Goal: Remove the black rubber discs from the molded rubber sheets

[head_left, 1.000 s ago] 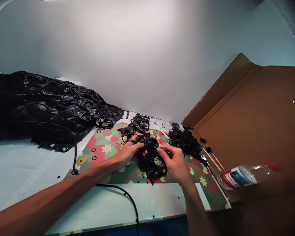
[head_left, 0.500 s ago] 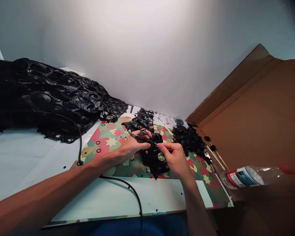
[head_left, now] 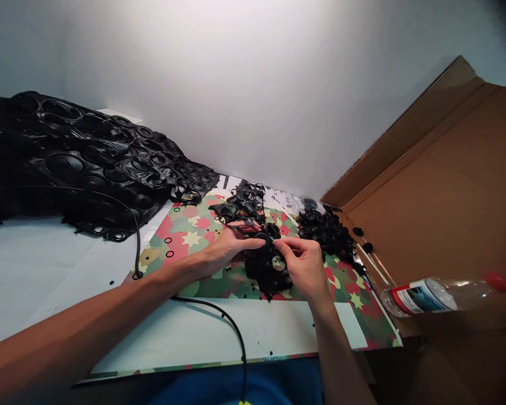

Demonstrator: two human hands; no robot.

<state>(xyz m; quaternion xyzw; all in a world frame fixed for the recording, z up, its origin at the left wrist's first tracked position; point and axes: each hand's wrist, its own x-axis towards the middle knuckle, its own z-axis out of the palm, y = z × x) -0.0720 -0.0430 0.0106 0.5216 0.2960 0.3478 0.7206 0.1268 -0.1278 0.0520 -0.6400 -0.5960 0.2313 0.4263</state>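
Observation:
My left hand (head_left: 230, 246) is closed on a round black rubber part (head_left: 262, 240), thumb lying over it. Thin black rubber webbing crosses the fingers of that hand. Against the part's right side, my right hand (head_left: 306, 264) pinches something small with a bluish glint, mostly hidden by the fingertips. Beneath both hands lies a piece of perforated black rubber scrap (head_left: 267, 278). Just behind them is a tangle of black webbing with holes (head_left: 242, 202). To the right sits a heap of small round black parts (head_left: 326, 233).
A large black sheet of moulded rings (head_left: 88, 163) covers the left side. A black cable (head_left: 234, 326) hangs over the table's front edge. The patterned mat (head_left: 219, 289) has loose rings on it. A plastic bottle (head_left: 430, 295) and cardboard wall (head_left: 438, 180) stand at right.
The view has shifted slightly. Both hands stay together at the round rubber part, and my right hand's fingers have moved a little right around its edge.

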